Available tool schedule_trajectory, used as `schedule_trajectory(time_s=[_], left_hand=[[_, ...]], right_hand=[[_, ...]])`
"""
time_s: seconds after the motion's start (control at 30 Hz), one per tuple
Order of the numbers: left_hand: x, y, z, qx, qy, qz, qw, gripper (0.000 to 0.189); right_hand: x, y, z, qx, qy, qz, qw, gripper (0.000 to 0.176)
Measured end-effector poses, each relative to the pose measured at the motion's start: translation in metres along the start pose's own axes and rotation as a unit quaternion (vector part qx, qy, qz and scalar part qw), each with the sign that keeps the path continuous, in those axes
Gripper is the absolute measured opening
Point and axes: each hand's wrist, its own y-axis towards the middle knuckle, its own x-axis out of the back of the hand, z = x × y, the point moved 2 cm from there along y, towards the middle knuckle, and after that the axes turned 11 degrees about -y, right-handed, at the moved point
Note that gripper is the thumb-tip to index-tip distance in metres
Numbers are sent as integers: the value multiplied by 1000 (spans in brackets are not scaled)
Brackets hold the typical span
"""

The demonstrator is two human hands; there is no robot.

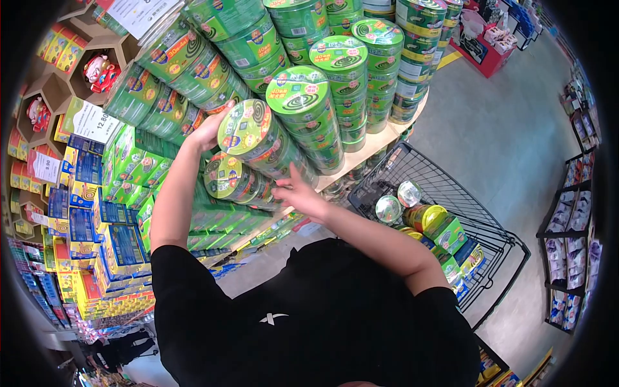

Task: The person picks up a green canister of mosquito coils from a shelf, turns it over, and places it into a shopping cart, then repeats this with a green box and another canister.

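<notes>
A column of green mosquito coil tins [247,127], with a spiral printed on its round lid, leans between my hands. My left hand [209,130] grips the upper left side of this column, its fingertips partly hidden behind it. Against the lower right side rests my right hand [303,195], index finger stretched out and the others loosely bent. A shorter column of tins [225,177] stands just below, nearer to my body. Taller stacks of the same tins [300,93] line the shelf to the right.
A black wire shopping cart [480,213] stands to my right, holding tins and green boxes [449,233]. Blue and yellow boxes [122,248] are piled at left, below price signs [93,120]. The pale shelf edge [380,142] runs along the stacks. Grey floor [471,129] lies beyond.
</notes>
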Motion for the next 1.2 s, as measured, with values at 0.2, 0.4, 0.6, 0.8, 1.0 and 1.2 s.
schedule_trajectory(time_s=[0.2,0.4,0.6,0.8,1.0,1.2], left_hand=[[1,24,5,22,-47,55,997,58],[16,50,15,103,-79,149,980,52],[-10,32,7,123,-133,141,973,60],[-5,21,7,84,-100,151,980,72],[-21,-6,4,71,-93,114,987,79],[-18,-6,12,90,-106,118,983,85]], right_hand=[[-10,13,4,-11,27,-2,1000,116],[-18,16,15,-8,55,-9,998,119],[-14,20,27,-6,50,-5,999,115],[16,33,36,-26,-55,25,998,105],[36,43,54,-1,-130,5,991,67],[45,58,42,12,-158,-47,986,58]])
